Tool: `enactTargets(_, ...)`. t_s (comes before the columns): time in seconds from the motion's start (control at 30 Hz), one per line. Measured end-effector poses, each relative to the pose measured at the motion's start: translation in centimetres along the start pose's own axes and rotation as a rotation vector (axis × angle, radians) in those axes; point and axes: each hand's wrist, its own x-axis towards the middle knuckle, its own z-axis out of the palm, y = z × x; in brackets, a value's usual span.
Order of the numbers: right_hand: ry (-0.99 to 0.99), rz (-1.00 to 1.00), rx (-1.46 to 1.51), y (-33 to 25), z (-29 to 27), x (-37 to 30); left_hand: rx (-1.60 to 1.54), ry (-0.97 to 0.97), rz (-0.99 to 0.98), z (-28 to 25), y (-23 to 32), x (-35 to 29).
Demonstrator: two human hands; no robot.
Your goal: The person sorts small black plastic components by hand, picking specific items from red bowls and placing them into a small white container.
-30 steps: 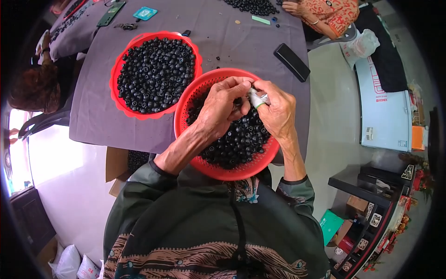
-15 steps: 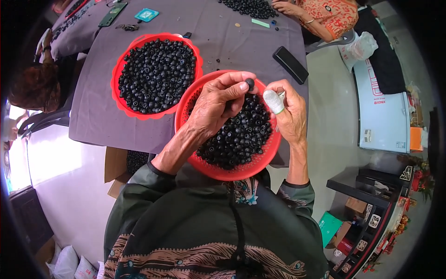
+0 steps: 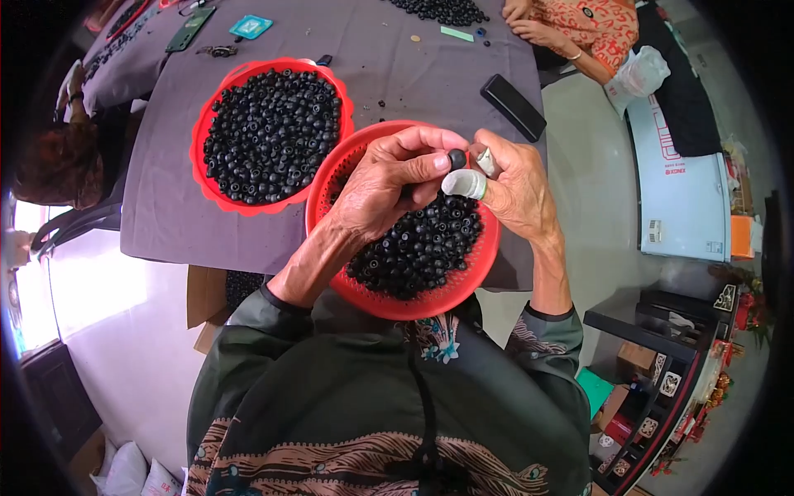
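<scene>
A small round black piece, like a hollow bead or cap (image 3: 456, 159), is pinched between the thumb and fingers of my left hand (image 3: 385, 178). My right hand (image 3: 519, 186) is right beside it, fingers curled, its thumb and one finger wrapped in white tape. The taped thumb reaches just below the piece; whether anything sits in the right fingers is hidden. Under both hands is a red plastic colander (image 3: 397, 308), partly filled with many similar black pieces (image 3: 413, 256), some showing a hole.
A second red basket (image 3: 198, 157) heaped with black pieces stands to the left on the grey-covered table (image 3: 165, 211). A black phone-like case (image 3: 513, 107) lies at right. Co-workers sit at far right (image 3: 579, 29) and far left (image 3: 62, 165). A cardboard box (image 3: 207, 293) is under the table.
My right hand has moved left and turned inward, bringing its taped thumb close under the black piece. My left hand still pinches it. The far-right co-worker's hands have shifted.
</scene>
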Motion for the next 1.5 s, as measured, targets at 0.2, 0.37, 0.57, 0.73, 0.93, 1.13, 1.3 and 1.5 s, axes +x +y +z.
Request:
enactTargets(0.2,-0.028,0.008,-0.089,-0.4,-0.3,0.3,0.092,-0.016,0.003,0.1,0.1,0.3)
enactTargets(0.37,-0.040,-0.022,-0.138,-0.5,-0.5,0.4,0.265,-0.015,0.056,0.2,0.6,0.4)
enactTargets(0.57,-0.024,0.006,-0.119,-0.5,-0.4,0.4,0.289,-0.014,0.055,0.6,1.0,0.4)
enactTargets(0.73,0.007,-0.010,-0.122,0.0,-0.4,0.1,0.295,-0.005,0.075,0.8,0.7,0.6)
enactTargets(0.93,0.018,-0.071,-0.157,-0.3,-0.1,0.3,0.268,-0.027,0.057,0.4,1.1,0.5)
enactTargets(1.13,0.042,-0.074,-0.154,-0.1,-0.2,0.1,0.243,-0.001,-0.008,0.7,1.0,0.7)
enactTargets(1.3,0.076,-0.093,-0.204,0.3,0.1,0.1,0.167,0.033,-0.040,0.5,0.7,0.7)
enactTargets(1.5,0.055,-0.114,-0.228,0.6,0.3,0.0,0.045,0.080,-0.117,0.5,0.4,0.7)
